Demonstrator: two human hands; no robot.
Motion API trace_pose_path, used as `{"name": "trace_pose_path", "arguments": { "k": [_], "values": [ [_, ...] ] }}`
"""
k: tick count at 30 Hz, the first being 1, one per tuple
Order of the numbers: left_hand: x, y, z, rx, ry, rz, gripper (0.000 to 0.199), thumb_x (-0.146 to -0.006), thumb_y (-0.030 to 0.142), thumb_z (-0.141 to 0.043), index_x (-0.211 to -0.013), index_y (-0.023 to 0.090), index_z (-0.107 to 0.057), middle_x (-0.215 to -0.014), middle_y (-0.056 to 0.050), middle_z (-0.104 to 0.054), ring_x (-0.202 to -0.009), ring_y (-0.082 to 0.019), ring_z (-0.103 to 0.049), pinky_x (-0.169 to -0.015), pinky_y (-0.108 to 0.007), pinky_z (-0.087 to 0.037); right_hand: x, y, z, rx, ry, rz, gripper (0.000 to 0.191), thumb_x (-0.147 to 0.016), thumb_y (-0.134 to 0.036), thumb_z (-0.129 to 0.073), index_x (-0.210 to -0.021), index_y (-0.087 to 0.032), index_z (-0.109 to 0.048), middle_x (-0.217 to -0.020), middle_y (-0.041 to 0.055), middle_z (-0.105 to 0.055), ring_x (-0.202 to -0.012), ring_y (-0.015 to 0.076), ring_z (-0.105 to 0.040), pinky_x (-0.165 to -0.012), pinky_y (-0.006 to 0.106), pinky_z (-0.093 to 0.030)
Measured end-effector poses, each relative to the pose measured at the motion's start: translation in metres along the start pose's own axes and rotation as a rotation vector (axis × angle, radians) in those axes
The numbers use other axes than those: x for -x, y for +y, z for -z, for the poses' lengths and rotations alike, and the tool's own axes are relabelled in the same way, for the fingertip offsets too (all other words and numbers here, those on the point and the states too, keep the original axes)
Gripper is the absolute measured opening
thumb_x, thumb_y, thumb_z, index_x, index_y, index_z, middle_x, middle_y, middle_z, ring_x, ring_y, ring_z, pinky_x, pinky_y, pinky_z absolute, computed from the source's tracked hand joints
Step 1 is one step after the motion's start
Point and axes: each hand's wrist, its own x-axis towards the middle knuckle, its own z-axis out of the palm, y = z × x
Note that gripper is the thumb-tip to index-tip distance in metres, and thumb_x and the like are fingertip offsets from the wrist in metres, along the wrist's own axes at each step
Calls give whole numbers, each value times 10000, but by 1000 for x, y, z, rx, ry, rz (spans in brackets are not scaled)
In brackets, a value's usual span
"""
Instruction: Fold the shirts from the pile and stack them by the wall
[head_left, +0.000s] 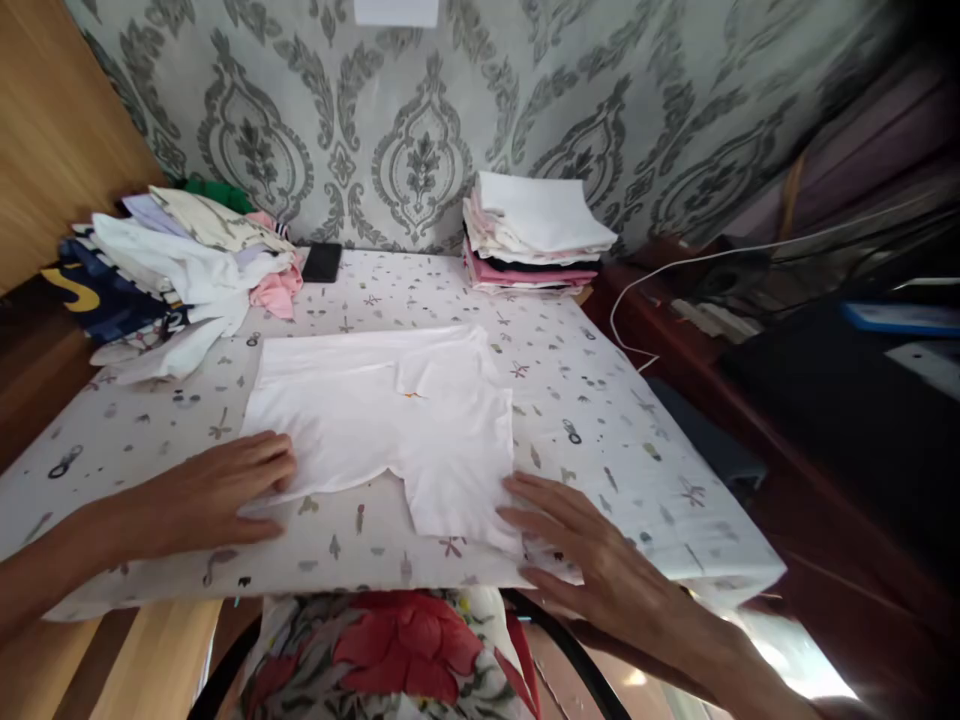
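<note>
A white T-shirt [337,430] lies on the table with one side folded over lengthwise along its far edge. Its near short sleeve points toward me, and a small orange mark shows close to the neckline. At the near left corner of the shirt, by the hem, rests my left hand [217,490]; its fingers are slightly bent and the thumb stands apart. My right hand [577,540] touches the end of the sleeve with fingers spread.
A loose heap of clothes [187,260] sits at the back left beside a black phone [322,263]. Folded clothes form a stack [536,235] at the back right. A white cable [660,270] hangs along the right side of the patterned tablecloth [570,380].
</note>
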Motion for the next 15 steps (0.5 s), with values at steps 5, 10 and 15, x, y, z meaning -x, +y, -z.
{"name": "trace_pose_path", "arguments": {
  "k": [5, 10, 15],
  "values": [
    [5, 1, -5, -54, 42, -27, 126, -889, 256, -472, -809, 245, -569, -992, -34, -624, -911, -220, -565, -822, -291, -432, -7, -3, -16, -42, 93, 66, 367, -927, -204, -555, -1204, -417, -665, -1314, 23, -669, -1290, 264, -574, -997, 504, -568],
    [-3, -12, 23, 190, 36, 94, 201, -890, 406, -501, -798, 229, -521, -817, -8, -588, -773, -189, -542, -699, -264, -421, -40, 8, 7, -257, 110, -101, 243, -952, -331, -530, -1137, -393, -674, -1149, 37, -728, -1084, 260, -684, -898, 481, -601],
    [-47, -37, 51, 469, 316, 289, 390, -711, 598, -597, -776, 221, -522, -674, 27, -498, -622, -153, -457, -548, -240, -327, -143, 44, 35, -471, 254, -336, 301, -861, -560, -609, -851, -263, -656, -768, 38, -708, -758, 235, -691, -683, 383, -599]
  ]
}}
